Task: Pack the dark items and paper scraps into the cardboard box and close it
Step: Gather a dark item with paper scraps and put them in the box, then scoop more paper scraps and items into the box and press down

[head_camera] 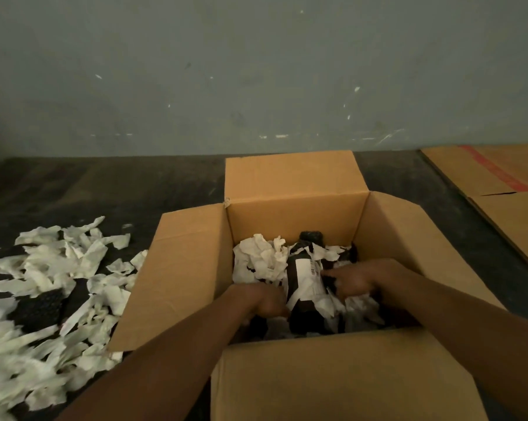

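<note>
An open cardboard box [195,268] stands on the dark floor with all its flaps spread outward. Inside it lies a dark bottle [305,278] with a white label, its cap toward the far wall, bedded in crumpled white paper scraps [259,259]. Both my hands are down in the box. My left hand [265,300] is curled at the bottle's left side, touching it. My right hand [357,279] rests on the bottle's right side with a finger stretched over the label. Another dark item [39,308] lies among loose scraps left of the box.
A wide heap of white paper scraps [43,299] covers the floor at left. Flattened cardboard sheets [499,177] lie at the far right. A grey-green wall [256,71] rises right behind the box.
</note>
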`<state>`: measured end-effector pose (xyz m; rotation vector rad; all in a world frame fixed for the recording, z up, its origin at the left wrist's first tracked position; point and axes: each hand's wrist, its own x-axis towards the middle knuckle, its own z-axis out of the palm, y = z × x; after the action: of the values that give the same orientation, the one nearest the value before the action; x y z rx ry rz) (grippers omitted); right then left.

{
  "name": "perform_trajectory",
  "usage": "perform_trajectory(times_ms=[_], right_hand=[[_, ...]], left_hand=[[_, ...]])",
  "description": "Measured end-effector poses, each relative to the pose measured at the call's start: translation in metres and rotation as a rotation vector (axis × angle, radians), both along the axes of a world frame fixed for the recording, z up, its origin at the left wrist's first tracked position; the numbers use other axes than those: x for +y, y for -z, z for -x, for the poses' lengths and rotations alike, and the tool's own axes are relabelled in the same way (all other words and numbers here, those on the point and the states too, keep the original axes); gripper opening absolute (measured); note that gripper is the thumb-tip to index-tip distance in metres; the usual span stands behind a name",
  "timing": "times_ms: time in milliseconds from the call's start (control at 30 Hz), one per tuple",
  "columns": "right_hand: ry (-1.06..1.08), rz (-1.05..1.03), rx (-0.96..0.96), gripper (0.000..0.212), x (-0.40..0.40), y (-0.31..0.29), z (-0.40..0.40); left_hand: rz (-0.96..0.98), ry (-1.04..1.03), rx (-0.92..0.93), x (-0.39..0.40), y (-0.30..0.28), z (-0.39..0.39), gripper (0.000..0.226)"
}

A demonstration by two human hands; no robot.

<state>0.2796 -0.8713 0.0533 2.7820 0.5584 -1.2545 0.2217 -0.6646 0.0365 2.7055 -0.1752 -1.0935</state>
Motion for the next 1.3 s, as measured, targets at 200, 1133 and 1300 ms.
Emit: perform_trajectory(times_ms=[200,1133,1300], right_hand=[[0.157,-0.209,-0.252,0.041,0.013,-0.053,0.012],[0.074,-0.469,-0.532,0.075,0.386,-0.028,0.319],[0.091,-0.390,-0.407,0.089,0.405,0.038,0.349]], left_hand=[[0.195,-0.131,-0.284,0.019,-0.041,0.005,0.051],[0.030,-0.621,-0.641,0.397,-0.031,0.386,0.083],[0.049,-0.778,-0.511,0.433,0.027,0.433,0.106]])
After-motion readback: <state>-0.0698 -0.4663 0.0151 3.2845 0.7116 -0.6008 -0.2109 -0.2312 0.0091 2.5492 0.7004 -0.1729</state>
